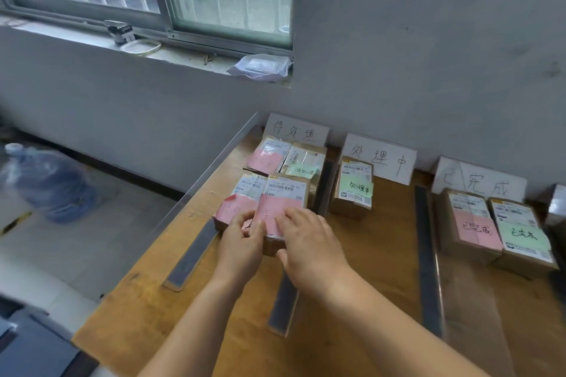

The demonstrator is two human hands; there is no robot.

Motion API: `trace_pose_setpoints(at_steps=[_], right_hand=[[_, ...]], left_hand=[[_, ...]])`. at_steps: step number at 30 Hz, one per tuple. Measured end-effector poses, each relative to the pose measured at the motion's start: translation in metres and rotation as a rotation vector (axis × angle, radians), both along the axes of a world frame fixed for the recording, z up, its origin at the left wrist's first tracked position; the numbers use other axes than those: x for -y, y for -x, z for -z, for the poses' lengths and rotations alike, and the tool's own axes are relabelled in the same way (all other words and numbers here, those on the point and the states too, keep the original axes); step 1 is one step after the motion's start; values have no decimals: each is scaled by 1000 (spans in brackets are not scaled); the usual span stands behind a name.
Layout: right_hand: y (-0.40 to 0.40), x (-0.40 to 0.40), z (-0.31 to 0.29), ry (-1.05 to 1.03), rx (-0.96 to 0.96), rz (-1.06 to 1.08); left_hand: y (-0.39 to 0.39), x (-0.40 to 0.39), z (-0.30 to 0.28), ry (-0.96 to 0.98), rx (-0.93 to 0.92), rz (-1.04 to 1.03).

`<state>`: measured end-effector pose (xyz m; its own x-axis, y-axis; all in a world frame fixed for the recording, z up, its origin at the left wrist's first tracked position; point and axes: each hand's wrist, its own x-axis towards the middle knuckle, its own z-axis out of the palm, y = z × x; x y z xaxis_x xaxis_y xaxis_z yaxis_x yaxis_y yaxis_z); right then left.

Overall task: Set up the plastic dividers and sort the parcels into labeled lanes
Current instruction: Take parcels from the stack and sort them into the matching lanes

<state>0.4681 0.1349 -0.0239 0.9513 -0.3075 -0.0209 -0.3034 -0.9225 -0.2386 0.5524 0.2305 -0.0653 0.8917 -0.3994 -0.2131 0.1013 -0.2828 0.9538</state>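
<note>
Both hands hold a cardboard parcel with a pink note (283, 193) at the front of the left lane. My left hand (242, 242) grips its left side, thumb on top. My right hand (309, 242) lies over its right front corner, fingers on the pink note and thumb under the edge. Three more parcels share this lane: one with a pink note (242, 196) beside it and two behind (269, 153) (306, 162). The middle lane has one parcel with a green note (353, 187). The right lane has two parcels (470, 220) (520, 232). Clear plastic dividers on dark bases (191, 254) (284, 303) (427, 254) separate the lanes.
White handwritten lane signs (295, 128) (378, 157) (481, 180) lean against the wall behind the wooden table (352, 269). A blue water jug (46, 180) lies on the floor at the left. The window sill holds a plastic bag (260, 67) and a small box (119, 30).
</note>
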Motion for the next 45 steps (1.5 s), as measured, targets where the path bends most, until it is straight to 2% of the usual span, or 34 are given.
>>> trace_pose_setpoints(at_steps=[5, 10, 13, 17, 23, 27, 34, 38, 41, 45], right_hand=[[-16, -14, 2, 46, -187, -11], [-25, -22, 14, 91, -326, 3], [-31, -22, 21, 65, -345, 28], [-34, -21, 28, 79, -356, 50], [-48, -18, 27, 86, -378, 91], [-55, -13, 26, 80, -385, 104], [-56, -11, 26, 34, -350, 116], [-47, -5, 19, 42, -177, 70], [-28, 5, 9, 29, -19, 112], [9, 23, -1, 23, 17, 189]], left_hand=[[-3, -6, 25, -124, 33, 69], [1, -8, 46, -173, 31, 43], [1, -11, 50, -245, 182, 77], [-1, -22, 55, -396, 448, 302], [-11, -17, 52, -749, 799, 433], [-21, -9, 48, -879, 901, 481], [-24, -8, 39, -855, 923, 515], [-22, -3, 26, -759, 937, 481], [-17, 7, 11, -687, 961, 462], [0, 23, -9, -612, 978, 468]])
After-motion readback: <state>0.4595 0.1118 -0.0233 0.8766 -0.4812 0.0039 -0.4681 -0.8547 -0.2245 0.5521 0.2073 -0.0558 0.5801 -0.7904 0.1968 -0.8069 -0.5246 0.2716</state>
